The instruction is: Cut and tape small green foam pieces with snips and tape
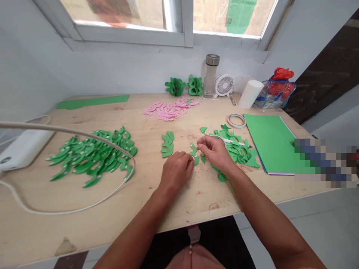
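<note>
Between my hands lies a small green paper cutout [193, 150] with pale patches on it. My left hand [178, 168] rests on the table with its fingers curled at the lower end of this cutout. My right hand [214, 151] is just right of it, thumb and forefinger pinched together; whatever is between the fingertips is too small to name. Beyond my left hand is a stack of green cutouts [167, 145]. Green scraps [238, 151] and a white pen [234, 142] lie beside and behind my right hand.
A heap of green cutouts [95, 155] lies left, under a white cable [134, 164]. Pink cutouts [168, 109], green paper ornaments [175, 87], a bottle [210, 76] and a fan [224, 85] are at the back. Right are a tape roll [236, 121] and green sheets [273, 144].
</note>
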`<move>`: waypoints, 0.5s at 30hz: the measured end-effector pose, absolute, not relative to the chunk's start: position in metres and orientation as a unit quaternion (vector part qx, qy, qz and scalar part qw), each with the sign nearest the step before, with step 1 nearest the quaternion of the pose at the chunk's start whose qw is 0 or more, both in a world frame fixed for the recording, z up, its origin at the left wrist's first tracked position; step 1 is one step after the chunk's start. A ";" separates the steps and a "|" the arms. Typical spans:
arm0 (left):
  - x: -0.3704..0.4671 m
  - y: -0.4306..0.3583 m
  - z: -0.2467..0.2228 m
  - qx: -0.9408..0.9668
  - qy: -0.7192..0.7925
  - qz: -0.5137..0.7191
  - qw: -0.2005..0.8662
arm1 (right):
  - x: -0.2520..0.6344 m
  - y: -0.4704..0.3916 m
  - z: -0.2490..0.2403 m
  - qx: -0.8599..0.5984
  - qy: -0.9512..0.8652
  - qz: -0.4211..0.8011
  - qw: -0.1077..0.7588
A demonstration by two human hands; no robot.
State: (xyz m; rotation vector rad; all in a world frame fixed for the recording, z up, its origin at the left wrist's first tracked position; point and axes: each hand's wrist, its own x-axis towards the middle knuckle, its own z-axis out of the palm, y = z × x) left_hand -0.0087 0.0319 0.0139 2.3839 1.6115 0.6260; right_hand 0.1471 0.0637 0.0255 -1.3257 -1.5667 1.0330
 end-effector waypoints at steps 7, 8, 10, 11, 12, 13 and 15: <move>-0.009 0.033 0.011 0.816 0.532 0.207 0.088 | 0.148 0.065 0.023 -0.524 -0.620 0.415 0.410; -0.008 0.033 0.011 0.822 0.526 0.200 0.085 | 0.148 0.065 0.023 -0.523 -0.620 0.416 0.411; -0.008 0.034 0.010 0.833 0.517 0.183 0.072 | 0.147 0.065 0.022 -0.522 -0.620 0.417 0.411; -0.008 0.034 0.009 0.837 0.514 0.175 0.066 | 0.147 0.065 0.022 -0.522 -0.621 0.415 0.411; -0.007 0.034 0.009 0.840 0.512 0.169 0.061 | 0.147 0.065 0.023 -0.523 -0.621 0.414 0.412; -0.007 0.034 0.008 0.840 0.512 0.166 0.058 | 0.147 0.065 0.023 -0.524 -0.621 0.413 0.412; -0.007 0.034 0.008 0.840 0.515 0.165 0.057 | 0.147 0.065 0.023 -0.525 -0.620 0.414 0.411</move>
